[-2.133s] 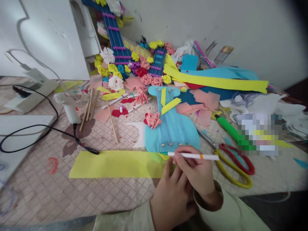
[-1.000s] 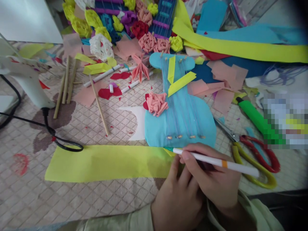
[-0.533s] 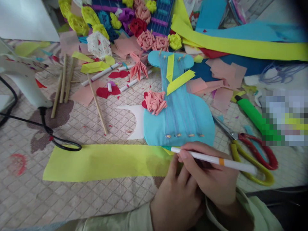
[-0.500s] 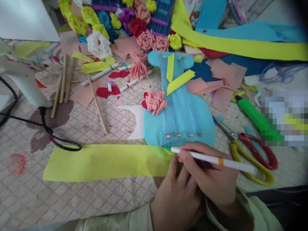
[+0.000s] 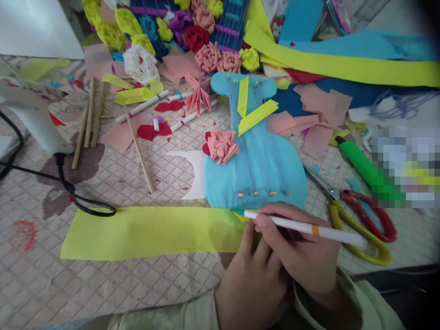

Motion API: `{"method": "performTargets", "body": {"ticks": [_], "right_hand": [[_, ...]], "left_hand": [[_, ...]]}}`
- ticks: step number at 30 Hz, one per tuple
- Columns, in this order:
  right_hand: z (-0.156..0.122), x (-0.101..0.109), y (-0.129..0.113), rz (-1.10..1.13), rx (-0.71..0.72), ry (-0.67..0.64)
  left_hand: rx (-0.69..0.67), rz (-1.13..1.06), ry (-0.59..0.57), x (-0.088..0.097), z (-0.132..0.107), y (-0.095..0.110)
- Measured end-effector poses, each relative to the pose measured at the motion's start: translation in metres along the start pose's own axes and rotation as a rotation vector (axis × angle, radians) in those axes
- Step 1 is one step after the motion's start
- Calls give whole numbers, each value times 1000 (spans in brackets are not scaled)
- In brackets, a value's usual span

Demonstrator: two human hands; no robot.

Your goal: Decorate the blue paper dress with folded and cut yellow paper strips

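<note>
My right hand (image 5: 305, 250) pinches a slim white marker (image 5: 292, 224) with an orange band. Its left end meets a small green piece (image 5: 238, 212) at the upper edge of a long yellow paper strip (image 5: 144, 233). Below it, my left hand (image 5: 252, 284) is closed on the strip's right end; its fingers are bent down and partly covered by the right hand. Just beyond both hands lies a light-blue guitar-shaped cutout (image 5: 264, 160) strung with purple threads, bearing a pink paper flower (image 5: 222, 145) and two yellow paper pieces (image 5: 258, 118).
Scissors (image 5: 347, 206) with red and yellow handles and a green tube (image 5: 364, 169) lie to the right. A glue gun (image 5: 37, 114) with a black cord stands left, near wooden sticks (image 5: 90, 114). Paper flowers (image 5: 196, 38) and scraps crowd the back.
</note>
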State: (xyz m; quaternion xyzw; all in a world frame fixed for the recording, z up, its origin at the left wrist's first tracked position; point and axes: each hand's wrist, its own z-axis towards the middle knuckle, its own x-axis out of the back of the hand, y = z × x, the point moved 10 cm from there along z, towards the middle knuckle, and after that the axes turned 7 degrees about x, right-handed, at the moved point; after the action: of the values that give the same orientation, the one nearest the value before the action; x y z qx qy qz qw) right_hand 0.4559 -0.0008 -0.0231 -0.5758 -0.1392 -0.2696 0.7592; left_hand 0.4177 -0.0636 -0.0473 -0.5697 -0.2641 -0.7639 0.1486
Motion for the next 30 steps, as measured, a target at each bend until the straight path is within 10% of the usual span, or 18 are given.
{"method": "performTargets", "body": {"ticks": [15,30], "right_hand": [[-2,5,5,71,-53,48],[-16,53,17,532,51,650]], "left_hand": [[6,-10,14,0,-1,-1],[31,-23,-57,4,2,-4]]}}
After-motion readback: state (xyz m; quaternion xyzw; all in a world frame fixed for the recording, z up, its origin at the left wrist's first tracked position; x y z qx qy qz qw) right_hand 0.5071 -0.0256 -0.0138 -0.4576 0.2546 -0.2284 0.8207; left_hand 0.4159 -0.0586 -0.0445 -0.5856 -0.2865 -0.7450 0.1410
